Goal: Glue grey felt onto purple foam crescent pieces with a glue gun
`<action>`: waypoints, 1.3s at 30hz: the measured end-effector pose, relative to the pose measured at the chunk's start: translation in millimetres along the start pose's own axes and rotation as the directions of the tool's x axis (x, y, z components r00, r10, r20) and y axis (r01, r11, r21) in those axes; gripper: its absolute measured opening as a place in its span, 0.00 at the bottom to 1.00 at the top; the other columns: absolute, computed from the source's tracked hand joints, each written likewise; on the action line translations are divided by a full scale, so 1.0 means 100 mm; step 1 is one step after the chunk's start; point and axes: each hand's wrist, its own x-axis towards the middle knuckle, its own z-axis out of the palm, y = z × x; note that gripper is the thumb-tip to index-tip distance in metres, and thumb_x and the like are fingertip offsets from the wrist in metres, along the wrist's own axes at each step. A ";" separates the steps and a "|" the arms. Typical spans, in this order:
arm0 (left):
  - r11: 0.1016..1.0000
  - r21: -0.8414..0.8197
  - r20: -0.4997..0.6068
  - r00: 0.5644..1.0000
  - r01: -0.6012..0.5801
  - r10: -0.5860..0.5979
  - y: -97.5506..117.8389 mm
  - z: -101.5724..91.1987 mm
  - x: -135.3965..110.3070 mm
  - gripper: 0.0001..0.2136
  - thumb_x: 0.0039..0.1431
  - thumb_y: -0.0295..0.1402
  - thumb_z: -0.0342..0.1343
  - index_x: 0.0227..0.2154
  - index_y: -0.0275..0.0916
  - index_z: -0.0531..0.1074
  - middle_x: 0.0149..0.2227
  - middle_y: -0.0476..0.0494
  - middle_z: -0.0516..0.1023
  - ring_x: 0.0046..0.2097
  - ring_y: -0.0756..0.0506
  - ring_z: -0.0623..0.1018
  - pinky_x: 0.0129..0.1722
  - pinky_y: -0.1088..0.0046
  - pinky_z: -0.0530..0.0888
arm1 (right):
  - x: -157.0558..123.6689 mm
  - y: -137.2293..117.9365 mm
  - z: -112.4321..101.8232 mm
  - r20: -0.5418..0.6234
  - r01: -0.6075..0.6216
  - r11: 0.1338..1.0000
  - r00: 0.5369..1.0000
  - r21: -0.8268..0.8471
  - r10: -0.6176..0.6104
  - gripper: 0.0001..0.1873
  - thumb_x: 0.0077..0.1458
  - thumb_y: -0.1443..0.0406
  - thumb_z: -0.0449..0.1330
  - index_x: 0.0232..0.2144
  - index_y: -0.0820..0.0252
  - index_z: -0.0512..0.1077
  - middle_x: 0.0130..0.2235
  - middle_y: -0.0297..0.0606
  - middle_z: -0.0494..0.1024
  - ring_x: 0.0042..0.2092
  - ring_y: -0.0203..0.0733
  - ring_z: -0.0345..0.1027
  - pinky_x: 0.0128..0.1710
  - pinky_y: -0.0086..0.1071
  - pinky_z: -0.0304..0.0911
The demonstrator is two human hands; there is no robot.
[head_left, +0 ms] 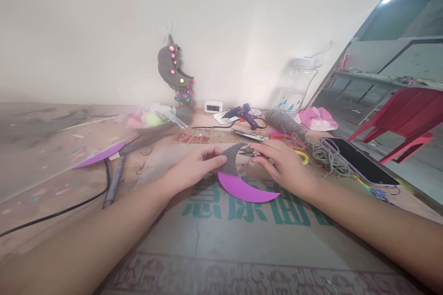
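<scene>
A purple crescent cutout (247, 189) has its upper half wound with grey yarn (232, 161). My left hand (204, 162) pinches the wound part at its left edge, thumb on top. In my right hand (277, 156) is a small pair of scissors (247, 151), its blades pointing left close to the crescent's upper tip. My fingers hide most of its handles. Just behind lie larger scissors (251, 135) with red handles. A skein of grey yarn (287, 122) trails loose strands (330, 159) right of my right hand.
A blue glue gun (244, 113), a white clock (213, 106) and a clear bottle (296, 85) stand along the wall. A finished grey crescent with pompoms (169, 67) hangs there. Right are a phone (360, 159) and pink packet (317, 119); left, a black cable (65, 211) and purple piece (98, 154).
</scene>
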 end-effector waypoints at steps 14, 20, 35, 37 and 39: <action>1.000 0.009 -0.001 1.000 -0.003 0.003 0.02 0.00 -0.02 0.13 0.56 0.45 0.52 0.29 0.39 0.67 0.25 0.52 0.68 0.25 0.52 0.65 0.24 0.77 0.61 | -0.01 0.02 0.02 0.014 -0.076 0.997 0.997 0.008 0.076 0.14 0.61 0.60 0.53 0.45 0.59 0.72 0.33 0.41 0.76 0.38 0.43 0.69 0.39 0.36 0.63; 1.000 0.015 0.009 1.000 -0.011 0.010 0.02 0.00 -0.02 0.13 0.56 0.45 0.52 0.29 0.39 0.67 0.27 0.51 0.68 0.26 0.52 0.65 0.25 0.77 0.61 | 0.01 0.02 0.02 0.026 -0.094 0.996 0.995 0.009 0.093 0.14 0.60 0.60 0.54 0.44 0.61 0.73 0.33 0.41 0.76 0.38 0.43 0.69 0.39 0.35 0.63; 1.000 0.015 0.003 1.000 0.003 -0.003 0.03 0.00 -0.01 0.13 0.56 0.45 0.52 0.29 0.39 0.68 0.26 0.51 0.68 0.25 0.52 0.65 0.25 0.77 0.61 | 0.01 0.02 0.00 -0.004 -0.142 0.988 0.990 0.064 0.143 0.14 0.61 0.60 0.53 0.42 0.60 0.73 0.32 0.40 0.76 0.36 0.42 0.69 0.36 0.34 0.63; 1.000 0.014 -0.004 1.000 0.006 -0.006 0.02 0.00 -0.01 0.13 0.55 0.45 0.52 0.28 0.39 0.67 0.26 0.51 0.68 0.25 0.52 0.65 0.24 0.77 0.61 | 0.01 0.02 0.00 -0.005 -0.159 0.985 0.987 0.062 0.159 0.14 0.61 0.59 0.53 0.42 0.60 0.73 0.32 0.41 0.75 0.36 0.42 0.69 0.36 0.35 0.63; 1.000 0.011 -0.005 1.000 0.009 -0.009 0.02 0.00 -0.01 0.13 0.55 0.45 0.52 0.29 0.39 0.68 0.26 0.51 0.68 0.25 0.52 0.65 0.24 0.77 0.61 | 0.00 0.03 0.00 0.006 -0.158 0.986 0.987 0.048 0.158 0.14 0.61 0.59 0.53 0.42 0.61 0.72 0.31 0.40 0.75 0.35 0.42 0.68 0.35 0.35 0.63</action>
